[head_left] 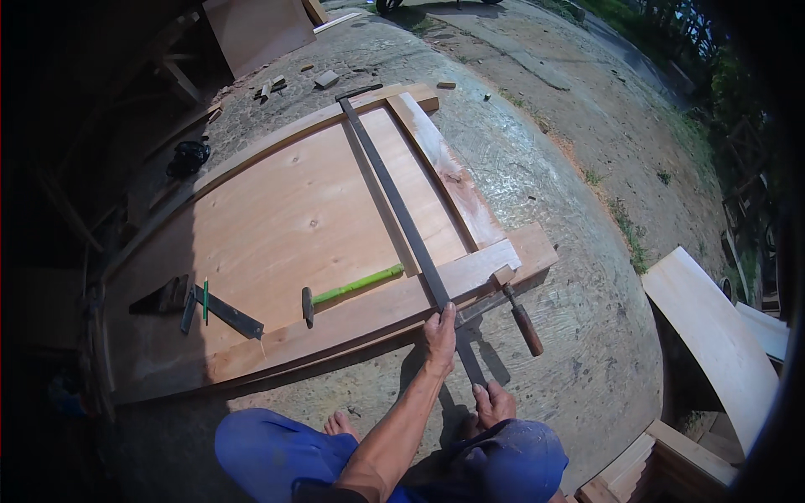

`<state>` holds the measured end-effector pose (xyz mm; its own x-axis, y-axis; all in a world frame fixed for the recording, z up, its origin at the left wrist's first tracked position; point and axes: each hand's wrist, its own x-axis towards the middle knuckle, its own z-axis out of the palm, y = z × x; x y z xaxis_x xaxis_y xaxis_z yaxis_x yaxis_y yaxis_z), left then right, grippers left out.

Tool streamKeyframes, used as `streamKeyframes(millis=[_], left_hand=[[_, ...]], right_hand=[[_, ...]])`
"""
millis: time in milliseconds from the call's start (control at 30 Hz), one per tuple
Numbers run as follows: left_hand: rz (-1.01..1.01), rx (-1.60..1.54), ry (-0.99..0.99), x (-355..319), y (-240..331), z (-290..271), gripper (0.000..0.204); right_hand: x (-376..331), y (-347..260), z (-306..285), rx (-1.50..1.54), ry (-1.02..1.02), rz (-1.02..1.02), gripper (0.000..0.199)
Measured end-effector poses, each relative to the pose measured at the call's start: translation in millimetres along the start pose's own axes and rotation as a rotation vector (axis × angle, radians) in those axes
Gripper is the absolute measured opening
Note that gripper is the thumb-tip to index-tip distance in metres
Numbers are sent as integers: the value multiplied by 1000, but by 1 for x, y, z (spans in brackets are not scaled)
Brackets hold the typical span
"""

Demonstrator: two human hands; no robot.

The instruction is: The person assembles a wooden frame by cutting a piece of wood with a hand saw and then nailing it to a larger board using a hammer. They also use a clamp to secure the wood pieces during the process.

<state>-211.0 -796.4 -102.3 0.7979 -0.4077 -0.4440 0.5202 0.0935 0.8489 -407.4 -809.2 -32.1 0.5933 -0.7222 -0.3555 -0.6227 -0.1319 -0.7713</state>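
A long dark metal bar clamp (390, 184) lies across a wooden framed panel (277, 218), its far end at the panel's far edge. My left hand (440, 337) is closed round the bar just outside the near rail. Closer to me, my right hand (493, 404) grips the bar's near end beside my right knee. The clamp's screw handle (527, 329), brown and apparently wooden, sticks out right of the bar. By its screw end, a small wooden block (503, 275) sits against the frame's near edge.
On the panel lie a hammer (356, 285) with a green handle, a dark try square (226, 312), a green pencil (205, 300) and a dark tool in shadow (163, 295). A pale curved board (713, 335) leans at right. Wood scraps (327, 79) lie beyond the panel.
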Motion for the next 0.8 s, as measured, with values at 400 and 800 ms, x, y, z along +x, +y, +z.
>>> streamKeyframes(millis=[400, 800], left_hand=[[16, 120, 75, -7, 13, 9, 36], [73, 162, 91, 3, 11, 13, 37]], right_hand=[[-3, 14, 7, 75, -11, -12, 39], [9, 8, 3, 72, -15, -6, 37]])
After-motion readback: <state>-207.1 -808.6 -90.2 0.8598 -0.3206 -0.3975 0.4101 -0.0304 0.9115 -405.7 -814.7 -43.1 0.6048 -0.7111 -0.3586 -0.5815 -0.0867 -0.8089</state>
